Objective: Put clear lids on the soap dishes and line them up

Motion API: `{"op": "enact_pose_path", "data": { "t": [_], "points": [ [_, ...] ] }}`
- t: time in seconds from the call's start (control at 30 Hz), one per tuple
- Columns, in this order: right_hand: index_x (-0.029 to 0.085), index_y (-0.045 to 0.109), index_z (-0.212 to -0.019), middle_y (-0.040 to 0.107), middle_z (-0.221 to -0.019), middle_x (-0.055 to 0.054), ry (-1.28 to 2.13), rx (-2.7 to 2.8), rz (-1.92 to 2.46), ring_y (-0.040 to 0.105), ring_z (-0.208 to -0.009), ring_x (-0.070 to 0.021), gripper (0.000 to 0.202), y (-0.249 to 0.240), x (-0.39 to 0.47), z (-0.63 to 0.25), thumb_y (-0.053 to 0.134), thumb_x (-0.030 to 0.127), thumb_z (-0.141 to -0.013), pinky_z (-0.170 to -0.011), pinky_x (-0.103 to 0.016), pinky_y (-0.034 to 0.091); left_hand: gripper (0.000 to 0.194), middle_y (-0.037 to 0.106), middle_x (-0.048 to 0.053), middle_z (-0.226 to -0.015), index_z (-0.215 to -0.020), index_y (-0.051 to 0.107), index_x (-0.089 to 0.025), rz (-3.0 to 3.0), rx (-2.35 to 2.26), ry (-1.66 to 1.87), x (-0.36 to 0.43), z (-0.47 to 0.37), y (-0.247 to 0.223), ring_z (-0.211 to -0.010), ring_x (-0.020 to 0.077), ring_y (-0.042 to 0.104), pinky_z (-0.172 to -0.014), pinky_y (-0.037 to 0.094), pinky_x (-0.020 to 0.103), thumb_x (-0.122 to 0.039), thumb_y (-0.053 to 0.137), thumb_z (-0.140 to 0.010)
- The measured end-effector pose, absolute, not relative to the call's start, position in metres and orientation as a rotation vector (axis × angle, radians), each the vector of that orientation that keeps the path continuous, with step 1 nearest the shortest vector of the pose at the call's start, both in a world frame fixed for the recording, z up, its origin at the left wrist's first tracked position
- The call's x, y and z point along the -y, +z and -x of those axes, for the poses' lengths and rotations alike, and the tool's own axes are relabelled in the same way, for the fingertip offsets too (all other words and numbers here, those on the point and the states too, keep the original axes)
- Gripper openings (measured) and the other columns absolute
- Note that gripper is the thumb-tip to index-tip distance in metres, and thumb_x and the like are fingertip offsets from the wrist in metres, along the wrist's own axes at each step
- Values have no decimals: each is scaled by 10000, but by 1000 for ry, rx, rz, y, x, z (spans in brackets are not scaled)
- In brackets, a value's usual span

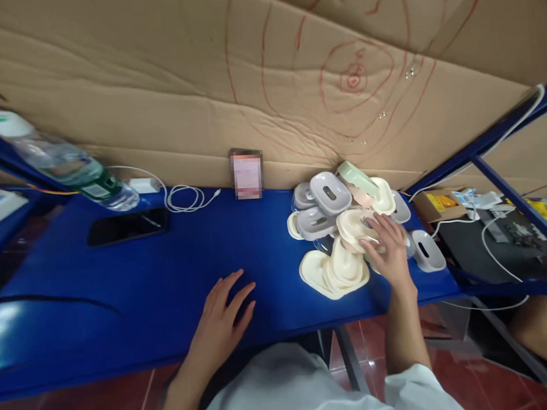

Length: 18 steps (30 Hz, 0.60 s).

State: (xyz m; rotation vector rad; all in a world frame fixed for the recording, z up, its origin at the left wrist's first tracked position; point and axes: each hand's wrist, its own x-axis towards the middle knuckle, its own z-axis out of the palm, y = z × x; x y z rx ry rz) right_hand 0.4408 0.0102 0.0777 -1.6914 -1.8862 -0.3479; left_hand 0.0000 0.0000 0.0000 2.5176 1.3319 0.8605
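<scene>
Touching the cream dish (349, 227) on the pile (318, 224), right hand (388, 248) is half-curled, grip unclear, left hand (223, 315) spread, empty over table (257, 248), cream dish looking light, stiff, slick, best pinched by its rim.

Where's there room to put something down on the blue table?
On the blue table, there's bare room between the black phone and the heaped dishes, beyond the left hand; and in front of the phone. It's crowded at the right, where the right hand touches them, and around the bottle.
</scene>
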Motion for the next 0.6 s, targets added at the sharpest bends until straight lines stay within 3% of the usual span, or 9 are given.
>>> {"op": "enact_pose_path", "data": {
  "t": [0.17, 0.27, 0.4, 0.5, 0.6],
  "points": [
    [256, 481, -1630, 459, -1701, -187, -362, 1794, 1705, 434, -1581, -410, 668, 76, 10, -453, 641, 532, -1043, -1252, -689, 368, 323, 599, 140, -1547, -1375, 664, -264, -2493, -1285, 824, -2, 2, 3, -1382, 328, 642, -1202, 505, 657, -235, 587, -1062],
    [207, 444, -1646, 431, -1705, -225, -378, 1688, 1727, 422, -1590, -414, 663, 68, 30, -451, 599, 485, -1065, -1240, -703, 390, 319, 613, 143, -1529, -1368, 666, -259, -2488, -1281, 827, -3, 1, 3, -1369, 326, 648, -1204, 498, 647, -230, 595, -1058],
    [170, 574, -1535, 610, -1526, -231, -505, 1450, 1652, 562, -1473, -403, 474, 48, 62, -404, 539, 299, -1080, -1163, -648, 500, 302, 662, 125, -1477, -1347, 671, -265, -2512, -1275, 814, -3, 3, 0, -1344, 313, 666, -1216, 478, 620, -231, 609, -1053],
    [258, 694, -1385, 758, -1219, -134, -406, 1535, 1487, 732, -1176, -331, 400, 36, 82, -351, 551, 142, -1030, -990, -530, 598, 276, 701, 111, -1431, -1318, 690, -263, -2553, -1269, 783, -5, 2, 1, -1347, 324, 663, -1220, 454, 616, -250, 616, -1052],
    [308, 724, -1304, 779, -1107, -60, -240, 1689, 1391, 756, -1017, -266, 407, 36, 83, -326, 591, 83, -991, -908, -466, 589, 286, 710, 115, -1430, -1330, 699, -238, -2616, -1154, 753, -11, -17, 12, -1313, 303, 681, -1214, 462, 563, -258, 599, -1063]
  ]
}}
